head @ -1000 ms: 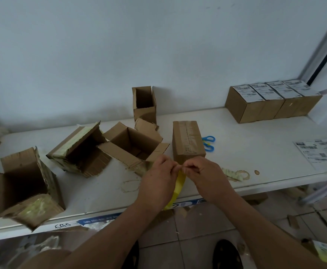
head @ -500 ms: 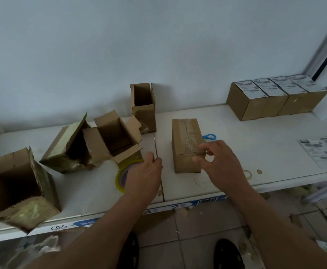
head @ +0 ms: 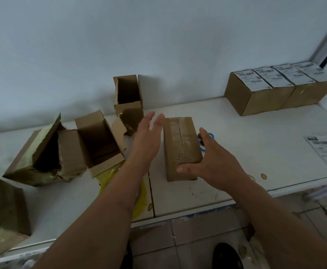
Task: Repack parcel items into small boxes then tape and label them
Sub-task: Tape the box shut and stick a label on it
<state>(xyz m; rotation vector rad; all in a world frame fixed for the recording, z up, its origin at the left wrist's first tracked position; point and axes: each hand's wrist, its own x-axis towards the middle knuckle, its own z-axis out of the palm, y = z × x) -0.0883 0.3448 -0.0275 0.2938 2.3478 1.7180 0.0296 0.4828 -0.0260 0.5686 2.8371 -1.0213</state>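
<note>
The small box (head: pixel 180 144) is a closed brown carton lying lengthwise on the white table (head: pixel 256 144), with shiny clear tape running down its top seam and faint print near its near end. It sits between the two hands. The right hand (head: pixel 215 162) is spread at its near right corner, thumb across the near end face, fingers straight, not clasping. The left hand (head: pixel 148 138) hovers flat and unclenched just left of it. Blue scissors (head: pixel 207 141) peek out behind the right fingers. A yellow tape roll (head: pixel 141 199) lies under the left forearm.
</note>
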